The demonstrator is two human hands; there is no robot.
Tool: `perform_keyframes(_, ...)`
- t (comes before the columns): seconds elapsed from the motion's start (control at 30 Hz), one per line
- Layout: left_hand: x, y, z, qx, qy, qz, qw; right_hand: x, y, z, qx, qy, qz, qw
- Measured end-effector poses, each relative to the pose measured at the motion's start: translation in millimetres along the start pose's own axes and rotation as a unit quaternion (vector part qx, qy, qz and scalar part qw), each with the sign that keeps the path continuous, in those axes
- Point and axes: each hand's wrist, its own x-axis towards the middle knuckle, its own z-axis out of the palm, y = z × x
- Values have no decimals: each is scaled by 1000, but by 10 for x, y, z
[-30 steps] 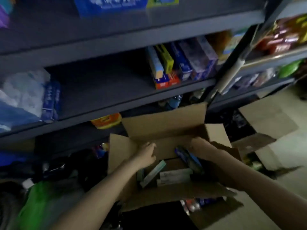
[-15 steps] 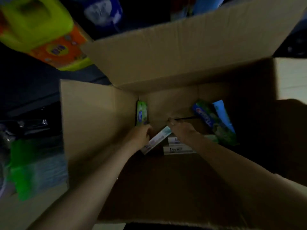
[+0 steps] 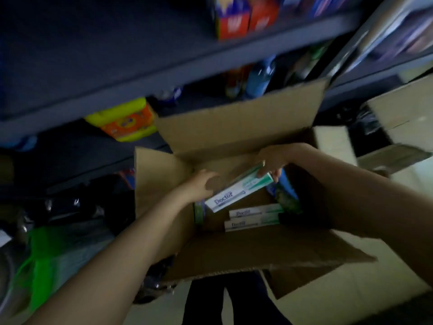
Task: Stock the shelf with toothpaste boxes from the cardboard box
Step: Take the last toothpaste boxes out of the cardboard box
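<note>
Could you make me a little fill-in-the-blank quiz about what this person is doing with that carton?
1. Both hands hold one white and green toothpaste box printed with the word ____.
2. The right hand grips one end; the ____ hand holds the other.
3. Two more matching boxes lie flat inside the ____ box.

Missing words: Doctor; left; cardboard

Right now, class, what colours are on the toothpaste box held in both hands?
White with green striping and dark lettering, on the toothpaste box; head view.

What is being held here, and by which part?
A white-and-green toothpaste box, lifted above the carton. The right hand pinches its far green end; the left hand grips its near end.
</note>
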Motion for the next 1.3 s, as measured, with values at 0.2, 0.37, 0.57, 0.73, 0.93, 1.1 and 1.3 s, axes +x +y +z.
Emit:
perform_keyframes(0.2,-1058,909,-1011,35,-60,91,993,-2037,-252,-592,103,43,-88,990)
perform_keyframes(0.37,-1785,1459,-1651,33,-46,132,990,-3079,-518,-722,51,185,-104,976)
perform_keyframes(0.57,-2222,2154,-2205,121,45,170,977,-3691,-1061,-937,-212,384,-130,889)
perform_keyframes(0.73,-2493,2809,-2519,227,173,219,933,-4023,-1193,-1271,-240,463,-160,838)
perform_keyframes(0.93,-2566,3174,-2777,142,547,347,748,-4476,-1040,-2073,-276,598,-78,749)
perform_keyframes(1.1,-2335,2971,-2852,224,547,319,741,-4244,-998,-2548,-343,569,5,747)
perform_keyframes(1.3,-2038,2797,-2793,239,523,320,753,-3855,-902,-2822,-324,564,-10,760)
